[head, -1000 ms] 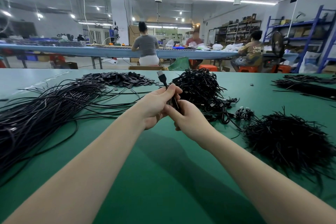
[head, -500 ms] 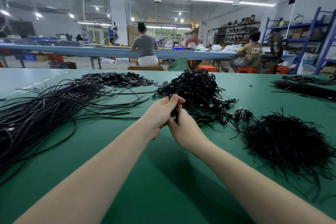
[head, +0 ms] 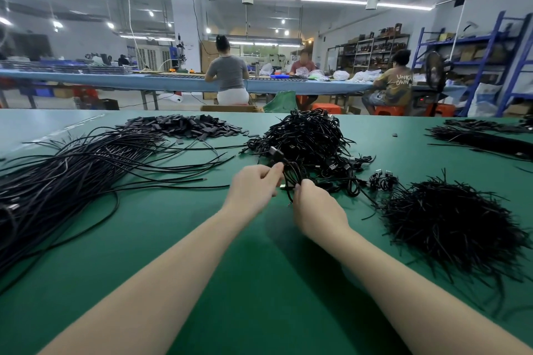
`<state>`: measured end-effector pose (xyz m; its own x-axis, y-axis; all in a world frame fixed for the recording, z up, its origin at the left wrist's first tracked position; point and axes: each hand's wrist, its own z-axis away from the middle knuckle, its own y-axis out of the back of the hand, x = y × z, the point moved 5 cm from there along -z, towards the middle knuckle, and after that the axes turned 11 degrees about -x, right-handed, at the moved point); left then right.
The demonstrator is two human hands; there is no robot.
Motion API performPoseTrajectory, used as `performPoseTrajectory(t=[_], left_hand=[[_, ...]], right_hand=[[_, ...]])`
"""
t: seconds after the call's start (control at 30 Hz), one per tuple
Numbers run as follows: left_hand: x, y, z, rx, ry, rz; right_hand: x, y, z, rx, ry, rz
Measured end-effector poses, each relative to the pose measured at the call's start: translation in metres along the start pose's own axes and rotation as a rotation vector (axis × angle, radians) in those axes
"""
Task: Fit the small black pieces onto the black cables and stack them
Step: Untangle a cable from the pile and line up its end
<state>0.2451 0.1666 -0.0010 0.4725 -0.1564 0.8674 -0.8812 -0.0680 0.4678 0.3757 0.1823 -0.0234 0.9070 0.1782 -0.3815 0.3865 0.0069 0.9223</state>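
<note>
- Two bare forearms reach out over the green bench (head: 259,297), the hands meeting near its middle.
- The right hand (head: 317,210) has its grip clenched around a looped black cable (head: 291,173), fingers curled over the loops at the near edge of the central heap.
- The left hand (head: 253,187) pinches the same cable between thumb and fingertips, just beside the right hand; a plug end (head: 275,153) with a pale metal tip sticks up and to the left above the fingers.
- The cable is thin, matte black and bent into several tight loops; whether a small piece is already on it cannot be told.
- To the right, near the right forearm, lies a bristly mound of short black strands (head: 450,225), their ends sticking out in all directions.
- Between that mound and the hands sit a few small coiled cables (head: 383,179) with connectors.
- On the left, a wide sheaf of long straight black cables (head: 72,176) fans across the bench toward the middle.
- Just beyond the hands rises a tangled heap of coiled cables (head: 308,138), touching the cable being held.
- Farther left, a flat pile of small black pieces (head: 181,127) rests near the bench's far edge.
- Another spread of black cables (head: 484,138) lies at far right.
- Beyond the bench, three seated workers (head: 227,75) sit at a long blue table (head: 115,81), under strip lights.
</note>
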Motion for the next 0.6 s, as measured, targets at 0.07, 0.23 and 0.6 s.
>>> performPoseTrajectory(t=[0.07,0.23,0.6], left_hand=[[0.008,0.009,0.007,0.258,-0.278,-0.597],[-0.003,-0.012,0.011,-0.011,-0.545,-1.319],[-0.01,-0.021,0.005,-0.101,-0.323,-1.087]], right_hand=[[0.006,-0.003,-0.002,-0.052,0.021,0.005],[-0.001,-0.008,-0.006,-0.209,0.235,0.194],[-0.016,0.031,-0.012,-0.084,0.577,0.69]])
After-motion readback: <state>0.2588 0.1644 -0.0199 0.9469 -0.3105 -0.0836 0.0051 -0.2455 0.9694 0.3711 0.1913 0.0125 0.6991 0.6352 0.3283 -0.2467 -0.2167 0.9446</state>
